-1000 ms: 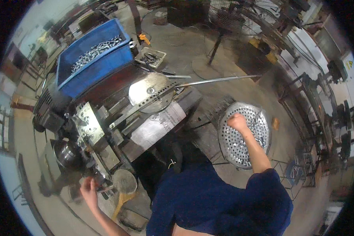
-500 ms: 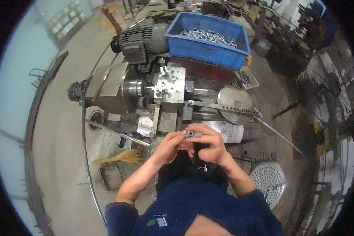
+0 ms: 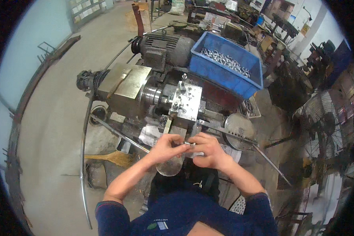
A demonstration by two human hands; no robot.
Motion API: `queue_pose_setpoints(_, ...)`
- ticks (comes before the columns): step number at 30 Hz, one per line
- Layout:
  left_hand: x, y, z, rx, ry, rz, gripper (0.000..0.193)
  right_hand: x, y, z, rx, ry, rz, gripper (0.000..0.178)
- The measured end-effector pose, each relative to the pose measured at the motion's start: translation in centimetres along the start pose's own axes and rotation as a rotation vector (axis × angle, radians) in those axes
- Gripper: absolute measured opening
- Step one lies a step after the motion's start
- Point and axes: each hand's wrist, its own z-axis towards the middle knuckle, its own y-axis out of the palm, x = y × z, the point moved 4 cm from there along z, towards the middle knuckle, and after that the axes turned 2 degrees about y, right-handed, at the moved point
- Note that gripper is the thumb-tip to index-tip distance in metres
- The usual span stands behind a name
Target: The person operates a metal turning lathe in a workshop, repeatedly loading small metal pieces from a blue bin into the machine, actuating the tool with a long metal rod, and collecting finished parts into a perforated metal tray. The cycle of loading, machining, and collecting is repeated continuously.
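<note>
My left hand (image 3: 167, 149) and my right hand (image 3: 210, 152) meet in front of the machine, fingers closed around one small silver metal part (image 3: 189, 143). Fingertips from both sides pinch it and hide most of its shape. Just beyond them sits a lathe-like machine, with a bright metal tool block (image 3: 188, 101) carrying bolts on top. To the block's left is a shiny round chuck (image 3: 150, 95). A round metal plate (image 3: 170, 166) lies just below my left hand.
A blue plastic bin (image 3: 224, 84) holding many small silver parts stands behind the machine, beside a dark electric motor (image 3: 167, 49). A perforated metal bar (image 3: 228, 133) and long rods reach out sideways. A straw broom (image 3: 116, 158) lies at left; a large fan (image 3: 322, 122) stands at right.
The view has shifted, so the machine and bin now sit lower and further right. Between my fingers the part has turned; its round hollow end, visible before, no longer shows clearly.
</note>
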Motion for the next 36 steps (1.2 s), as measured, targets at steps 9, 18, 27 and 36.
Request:
queue_pose_setpoints(9, 1.9, -18.7, -13.1, 0.647, -0.155, 0.934, 0.034, 9.6, 2.8, 13.5, -0.225, 0.261, -0.577, 0.023)
queue_pose_setpoints(18, -9.8, -21.2, -29.9, 0.795, -0.732, 0.896, 0.037, 13.5, 6.5, 16.3, -0.208, 0.33, -0.461, 0.023)
queue_pose_setpoints(27, -12.3, -23.1, -27.6, 0.874, -0.769, 1.288, 0.027, 13.1, 6.6, 17.1, -0.139, 0.296, -0.342, 0.019)
queue_pose_setpoints(36, -13.1, -39.8, -33.1, 0.883, -0.687, 1.753, 0.008, 12.6, 6.7, 17.2, -0.086, 0.328, -0.395, 0.018)
